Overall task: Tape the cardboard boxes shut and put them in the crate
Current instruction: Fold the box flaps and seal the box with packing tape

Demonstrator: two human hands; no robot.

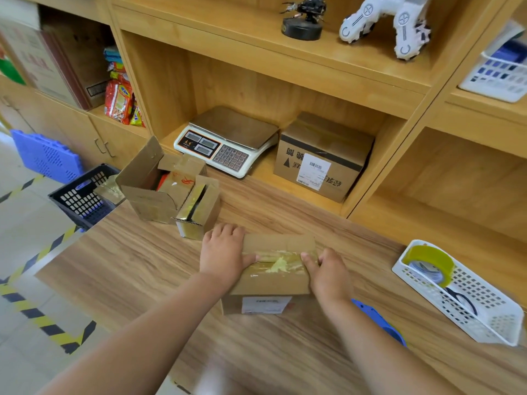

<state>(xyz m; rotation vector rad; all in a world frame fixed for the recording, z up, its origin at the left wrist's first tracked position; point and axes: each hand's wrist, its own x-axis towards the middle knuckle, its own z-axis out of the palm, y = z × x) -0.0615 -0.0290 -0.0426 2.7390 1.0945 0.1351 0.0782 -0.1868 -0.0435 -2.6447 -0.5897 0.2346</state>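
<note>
Both hands on one box, near middle of the table. Left hand wraps the box's left end, fingers curled over the far corner, thumb lying across the top. Right hand clasps the right end, thumb pressed on the tape seam, fingers hidden down the side. Box sits flat on the wood, white label on its near face. Seam looks poor: tape wrinkled, bunched into a pale lump mid-top. My worry is that it peels, or the flaps spring, once the thumbs lift. A second strip would need the tape roll, well apart to the right. Carry risk too: the dark crate stands off the table's far-left corner and lower. The way there passes close by the larger open box and the smaller open box, and a swinging elbow could shove either off the edge. A blue object lies just beside the right forearm, part hidden; cannot tell what it is. Containers: the white basket at right holds the tape roll, upright at its far end, and dark-handled scissors. Larger open box holds something red-printed; the smaller shows a dark inside, contents unclear. Crate interior mostly out of sight; a yellowish scrap at its right rim, in it or against it I cannot tell. On the shelf behind, a scale and a sealed box stand side by side.
</note>
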